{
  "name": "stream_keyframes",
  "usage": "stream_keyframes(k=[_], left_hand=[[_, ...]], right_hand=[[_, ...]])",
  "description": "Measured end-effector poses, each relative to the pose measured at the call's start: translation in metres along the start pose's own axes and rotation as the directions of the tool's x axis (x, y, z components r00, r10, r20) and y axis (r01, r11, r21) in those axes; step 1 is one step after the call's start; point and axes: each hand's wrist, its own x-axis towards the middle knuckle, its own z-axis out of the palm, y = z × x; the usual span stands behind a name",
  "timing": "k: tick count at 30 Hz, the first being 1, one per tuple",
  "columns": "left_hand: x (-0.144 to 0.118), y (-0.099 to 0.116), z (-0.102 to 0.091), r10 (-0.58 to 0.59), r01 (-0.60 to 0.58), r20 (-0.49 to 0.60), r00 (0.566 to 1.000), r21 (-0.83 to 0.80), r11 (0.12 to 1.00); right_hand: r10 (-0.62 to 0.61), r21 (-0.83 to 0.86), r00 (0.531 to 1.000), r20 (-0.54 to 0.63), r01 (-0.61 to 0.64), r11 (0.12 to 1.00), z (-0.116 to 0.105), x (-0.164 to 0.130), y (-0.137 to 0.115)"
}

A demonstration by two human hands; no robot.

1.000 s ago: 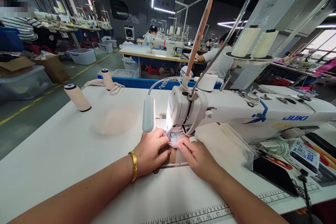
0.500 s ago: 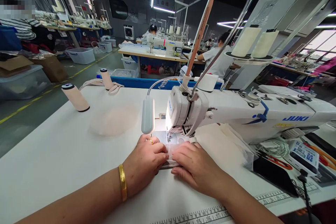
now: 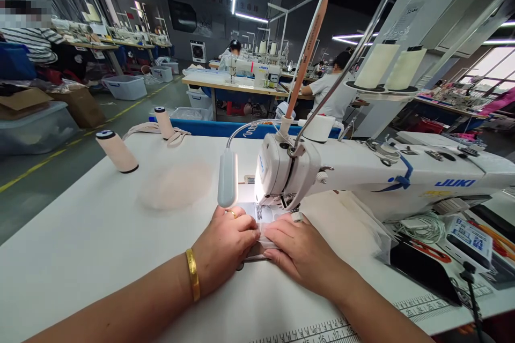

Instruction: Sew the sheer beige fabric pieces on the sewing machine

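Note:
A small piece of sheer pale fabric point(image 3: 263, 232) lies at the needle plate, just in front of the presser foot point(image 3: 259, 212) of the white sewing machine point(image 3: 287, 171). My left hand point(image 3: 227, 246), with a ring and a gold bracelet, has its fingers curled closed on the fabric's left side. From the right, my right hand point(image 3: 303, 254) grips the fabric, fingers together and thumb tucked under. Both sets of fingertips nearly meet in front of the needle. Much of the fabric is hidden beneath my hands.
A grey lamp point(image 3: 228, 178) hangs left of the needle. Two thread cones, one nearer point(image 3: 117, 151) and one farther point(image 3: 164, 122), stand on the table's left. More sheer fabric point(image 3: 341, 225) lies right. Black phone-like object point(image 3: 424, 272) and printed ruler point(image 3: 426, 303) are right of my arm.
My right thumb has drawn in closer to the fabric and the left hand. My left hand has shifted very slightly right. The whole view has tilted a little.

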Motion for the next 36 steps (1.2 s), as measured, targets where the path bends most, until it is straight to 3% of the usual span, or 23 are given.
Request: stream_keyframes(k=[7,19,30,36], left_hand=[[-0.001,-0.004,0.000,0.052,-0.053,-0.017,0.998,-0.024,0.998],[0.002,-0.009,0.002,0.027,-0.028,0.026,0.999,0.037,0.999],[0.011,-0.016,0.003,0.033,-0.031,-0.012,0.999,0.094,0.995],[0.012,-0.019,0.004,-0.102,0.101,0.046,0.994,0.008,0.995]], right_hand=[[0.018,0.001,1.000,-0.014,-0.018,1.000,0.003,0.001,0.001],[0.024,-0.054,0.998,-0.064,-0.027,0.998,0.011,0.004,0.004],[0.072,-0.124,0.994,-0.080,-0.082,0.989,0.016,0.007,0.013],[0.074,-0.140,0.990,-0.117,-0.091,0.986,0.015,0.007,0.012]])
